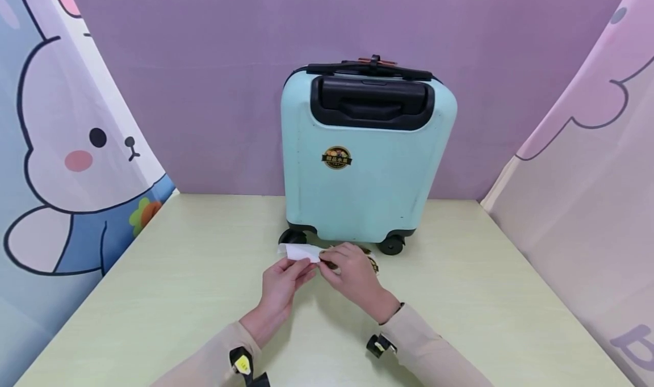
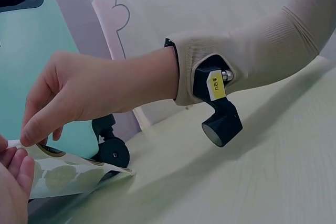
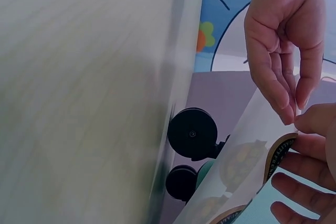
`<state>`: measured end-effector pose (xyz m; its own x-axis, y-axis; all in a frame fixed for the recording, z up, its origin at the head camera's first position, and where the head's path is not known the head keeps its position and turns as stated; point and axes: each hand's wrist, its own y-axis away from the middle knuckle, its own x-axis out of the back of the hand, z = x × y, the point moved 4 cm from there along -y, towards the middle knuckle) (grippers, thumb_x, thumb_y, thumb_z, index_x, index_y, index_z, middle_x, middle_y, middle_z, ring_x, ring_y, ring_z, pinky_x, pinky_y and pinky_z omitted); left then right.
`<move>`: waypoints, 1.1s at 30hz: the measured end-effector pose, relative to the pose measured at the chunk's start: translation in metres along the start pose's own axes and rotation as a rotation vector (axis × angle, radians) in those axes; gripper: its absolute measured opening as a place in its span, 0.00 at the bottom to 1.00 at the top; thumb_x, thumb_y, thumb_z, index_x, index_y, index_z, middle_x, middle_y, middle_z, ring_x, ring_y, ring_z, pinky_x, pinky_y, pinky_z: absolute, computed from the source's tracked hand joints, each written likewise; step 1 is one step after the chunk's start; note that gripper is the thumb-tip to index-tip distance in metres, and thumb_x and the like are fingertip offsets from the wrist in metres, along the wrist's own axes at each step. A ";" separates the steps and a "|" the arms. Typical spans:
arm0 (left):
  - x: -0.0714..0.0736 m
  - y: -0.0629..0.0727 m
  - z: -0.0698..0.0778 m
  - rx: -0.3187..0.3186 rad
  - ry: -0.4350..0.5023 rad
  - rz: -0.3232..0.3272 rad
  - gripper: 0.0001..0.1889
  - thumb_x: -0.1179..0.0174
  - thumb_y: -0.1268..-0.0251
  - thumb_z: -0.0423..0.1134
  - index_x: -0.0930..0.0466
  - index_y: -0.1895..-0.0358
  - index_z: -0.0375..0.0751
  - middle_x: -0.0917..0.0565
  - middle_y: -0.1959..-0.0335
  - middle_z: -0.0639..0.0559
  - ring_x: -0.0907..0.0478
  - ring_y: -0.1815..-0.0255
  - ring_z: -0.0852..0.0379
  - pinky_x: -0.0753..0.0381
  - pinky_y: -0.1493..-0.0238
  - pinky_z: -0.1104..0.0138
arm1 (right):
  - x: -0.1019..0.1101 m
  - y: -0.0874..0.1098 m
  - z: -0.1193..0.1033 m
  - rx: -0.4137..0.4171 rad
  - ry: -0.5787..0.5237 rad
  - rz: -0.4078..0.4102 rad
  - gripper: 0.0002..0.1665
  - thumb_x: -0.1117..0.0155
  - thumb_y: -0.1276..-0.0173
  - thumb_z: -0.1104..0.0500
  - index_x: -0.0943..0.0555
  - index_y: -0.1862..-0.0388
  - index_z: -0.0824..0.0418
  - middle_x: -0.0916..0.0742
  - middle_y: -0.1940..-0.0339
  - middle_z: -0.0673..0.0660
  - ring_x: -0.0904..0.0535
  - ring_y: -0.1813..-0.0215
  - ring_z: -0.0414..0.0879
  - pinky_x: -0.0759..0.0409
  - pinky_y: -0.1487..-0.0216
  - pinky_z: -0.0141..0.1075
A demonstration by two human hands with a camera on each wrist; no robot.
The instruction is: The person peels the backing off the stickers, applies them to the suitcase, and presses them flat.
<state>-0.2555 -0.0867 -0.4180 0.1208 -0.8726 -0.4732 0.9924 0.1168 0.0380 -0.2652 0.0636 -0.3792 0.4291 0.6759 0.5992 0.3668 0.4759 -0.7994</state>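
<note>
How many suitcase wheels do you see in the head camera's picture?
2. The left wheel is under the suitcase's lower-left corner, just beyond the sticker sheet; the right wheel is under its lower-right corner. Others behind may be hidden.

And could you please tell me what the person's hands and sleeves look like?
The left hand and right hand are bare, without gloves. Both sleeves are long and beige, with fine ribbing visible on the right one. Each carries a small black camera with a yellow label. A thin dark band shows at the right sleeve's edge.
</note>
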 end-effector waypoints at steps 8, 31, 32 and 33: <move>-0.002 -0.001 -0.002 -0.012 0.015 -0.022 0.07 0.43 0.32 0.22 0.21 0.54 0.22 0.16 0.67 0.45 0.14 0.63 0.57 0.15 0.53 0.64 | 0.003 -0.001 0.000 -0.135 -0.097 -0.011 0.07 0.22 0.47 0.66 0.11 0.68 0.62 0.11 0.70 0.53 0.17 0.64 0.47 0.17 0.63 0.37; -0.010 -0.002 -0.003 -0.067 0.131 -0.080 0.08 0.44 0.31 0.21 0.19 0.59 0.36 0.14 0.65 0.49 0.14 0.60 0.58 0.15 0.52 0.66 | 0.014 -0.005 0.010 -0.453 -0.474 -0.034 0.05 0.28 0.41 0.70 0.10 0.66 0.64 0.10 0.66 0.56 0.15 0.64 0.47 0.15 0.64 0.40; -0.011 -0.002 -0.002 -0.071 0.133 -0.082 0.08 0.44 0.31 0.21 0.19 0.58 0.35 0.14 0.65 0.49 0.14 0.60 0.58 0.15 0.52 0.66 | 0.015 -0.005 0.010 -0.454 -0.475 -0.025 0.05 0.28 0.42 0.70 0.10 0.66 0.64 0.10 0.65 0.56 0.15 0.64 0.48 0.16 0.66 0.39; -0.011 -0.002 -0.001 -0.076 0.132 -0.086 0.07 0.45 0.31 0.22 0.20 0.57 0.35 0.14 0.64 0.49 0.14 0.60 0.58 0.15 0.53 0.67 | 0.017 -0.005 0.010 -0.452 -0.475 -0.016 0.06 0.28 0.42 0.70 0.10 0.66 0.64 0.10 0.65 0.57 0.16 0.65 0.48 0.17 0.67 0.39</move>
<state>-0.2585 -0.0762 -0.4140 0.0262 -0.8115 -0.5838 0.9938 0.0840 -0.0722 -0.2681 0.0780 -0.3651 0.0475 0.8952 0.4432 0.7252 0.2742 -0.6316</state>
